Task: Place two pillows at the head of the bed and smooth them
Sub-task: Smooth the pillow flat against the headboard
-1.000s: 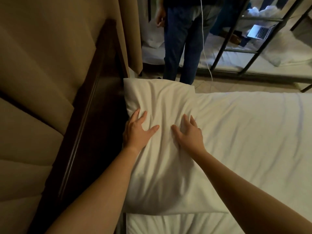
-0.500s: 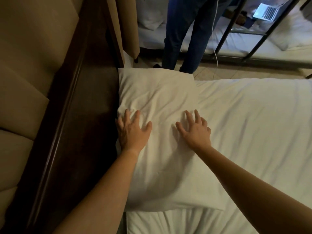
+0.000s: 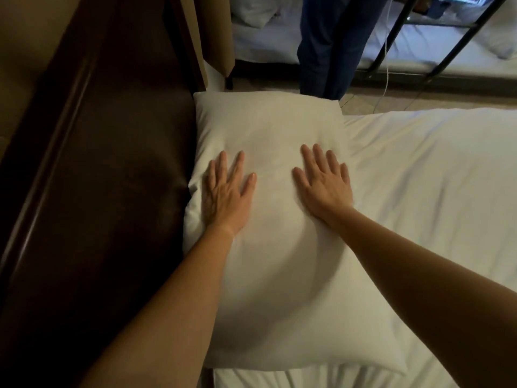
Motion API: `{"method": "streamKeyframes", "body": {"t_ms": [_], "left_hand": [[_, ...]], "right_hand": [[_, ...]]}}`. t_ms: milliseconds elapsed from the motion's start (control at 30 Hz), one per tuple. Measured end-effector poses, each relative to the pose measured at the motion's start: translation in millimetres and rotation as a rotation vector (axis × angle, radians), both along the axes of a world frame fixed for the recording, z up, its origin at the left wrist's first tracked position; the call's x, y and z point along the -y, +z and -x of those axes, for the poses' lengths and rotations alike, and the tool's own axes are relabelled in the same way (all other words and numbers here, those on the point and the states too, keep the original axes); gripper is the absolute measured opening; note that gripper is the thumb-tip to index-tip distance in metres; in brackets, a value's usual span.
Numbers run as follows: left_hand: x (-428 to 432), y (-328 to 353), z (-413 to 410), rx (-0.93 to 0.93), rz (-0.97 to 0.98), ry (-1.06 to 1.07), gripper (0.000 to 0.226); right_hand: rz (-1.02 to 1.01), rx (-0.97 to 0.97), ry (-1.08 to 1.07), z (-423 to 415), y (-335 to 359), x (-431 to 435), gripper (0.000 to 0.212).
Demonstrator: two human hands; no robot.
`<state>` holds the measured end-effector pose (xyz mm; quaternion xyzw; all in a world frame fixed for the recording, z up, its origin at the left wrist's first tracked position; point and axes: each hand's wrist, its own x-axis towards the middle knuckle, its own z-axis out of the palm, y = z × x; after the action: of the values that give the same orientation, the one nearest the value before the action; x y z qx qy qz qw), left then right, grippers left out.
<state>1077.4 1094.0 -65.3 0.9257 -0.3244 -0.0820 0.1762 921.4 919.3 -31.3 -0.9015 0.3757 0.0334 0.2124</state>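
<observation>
One white pillow [image 3: 274, 127] lies flat on the white bed [image 3: 425, 175], its long side against the dark wooden headboard [image 3: 117, 175]. My left hand [image 3: 225, 196] rests palm down on the pillow's headboard side, fingers spread. My right hand [image 3: 324, 183] presses flat on the pillow's other side, near its edge toward the sheet, fingers apart. Neither hand grips anything. A second pillow is not in view.
A padded beige wall panel [image 3: 28, 51] rises behind the headboard. A person in dark trousers [image 3: 330, 46] stands on the floor just beyond the pillow. Behind them are a black metal frame [image 3: 397, 32], a hanging white cable [image 3: 387, 51] and another white bed [image 3: 265, 43].
Both hands have slid apart across the pillow and flattened, fingers straighter. The pillow surface looks smoother, with fewer creases. My view has tipped further down.
</observation>
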Motion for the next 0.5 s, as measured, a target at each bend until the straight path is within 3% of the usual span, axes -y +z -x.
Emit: {"method": "streamKeyframes", "body": {"t_ms": [167, 300, 500], "left_hand": [[-5.8, -12.0, 1.9, 0.001, -0.016, 0.037, 0.070], [1.8, 4.8, 0.5, -0.020, -0.042, 0.081, 0.069], [45.8, 48.1, -17.8, 0.064, 0.056, 0.022, 0.065]], "right_hand": [[-0.109, -0.145, -0.235, 42.6, -21.5, 15.8, 0.074], [-0.106, -0.164, -0.300, 50.3, -11.4, 25.3, 0.079], [-0.006, 0.052, -0.100, -14.1, 9.0, 30.5, 0.074]]}}
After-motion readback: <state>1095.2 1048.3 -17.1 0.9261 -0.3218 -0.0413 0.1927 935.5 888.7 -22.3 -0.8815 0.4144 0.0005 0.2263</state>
